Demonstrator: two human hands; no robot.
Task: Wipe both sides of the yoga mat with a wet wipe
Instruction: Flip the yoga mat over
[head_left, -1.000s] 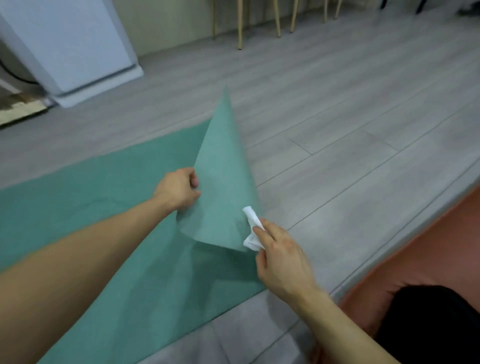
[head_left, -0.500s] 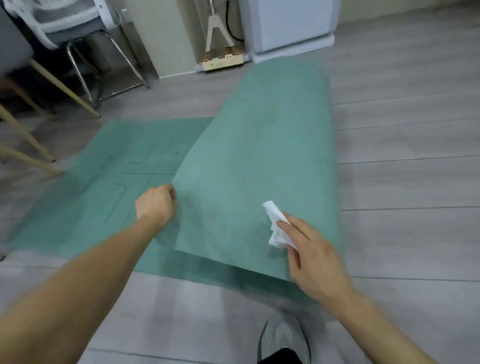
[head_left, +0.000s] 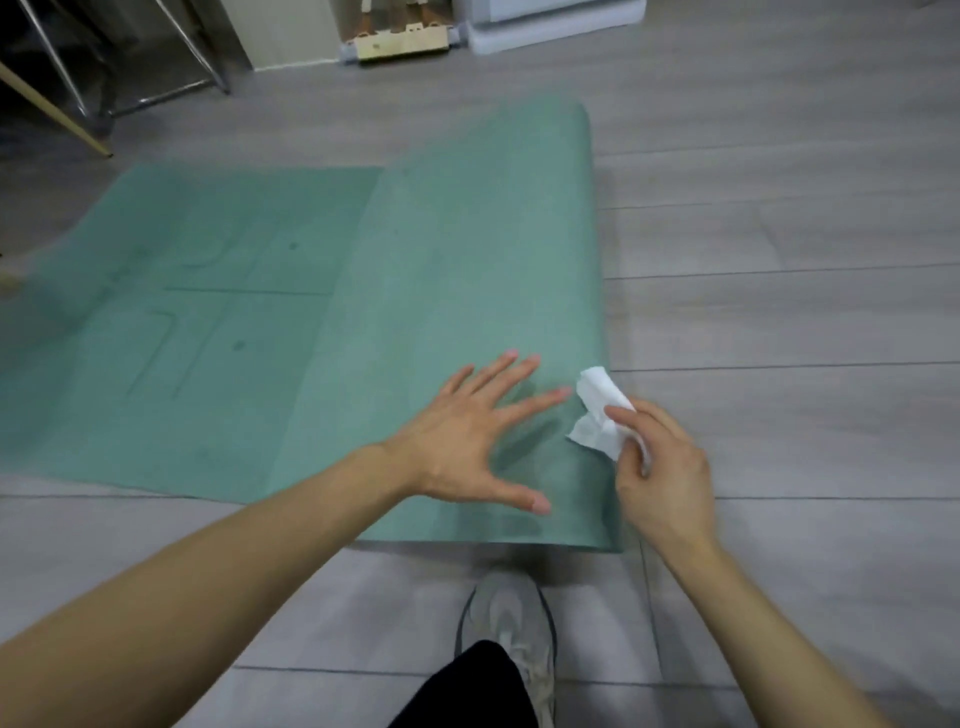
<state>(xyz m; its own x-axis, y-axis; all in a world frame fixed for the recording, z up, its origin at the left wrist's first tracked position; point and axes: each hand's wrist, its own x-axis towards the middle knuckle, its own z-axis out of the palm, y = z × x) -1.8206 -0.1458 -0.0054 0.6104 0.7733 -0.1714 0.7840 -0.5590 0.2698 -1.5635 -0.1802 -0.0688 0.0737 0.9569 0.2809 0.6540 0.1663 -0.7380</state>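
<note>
A green yoga mat (head_left: 457, 249) lies on the grey floor, its right part folded over onto the rest so the plain underside faces up. The left part shows printed lines. My left hand (head_left: 472, 441) is spread flat with straight fingers over the folded part near its front edge. My right hand (head_left: 657, 467) pinches a crumpled white wet wipe (head_left: 597, 410) at the mat's right edge, just right of my left fingertips.
My grey shoe (head_left: 511, 623) stands on the floor just in front of the mat. Chair legs (head_left: 202, 57) and a wooden leg (head_left: 52, 114) are at the back left. A white appliance base (head_left: 556, 26) and a power strip (head_left: 400, 44) stand along the far wall.
The lifted flap of the mat has been laid flat on the floor. My left hand has let go of the mat edge and opened flat onto it. My right hand still holds the wipe.
</note>
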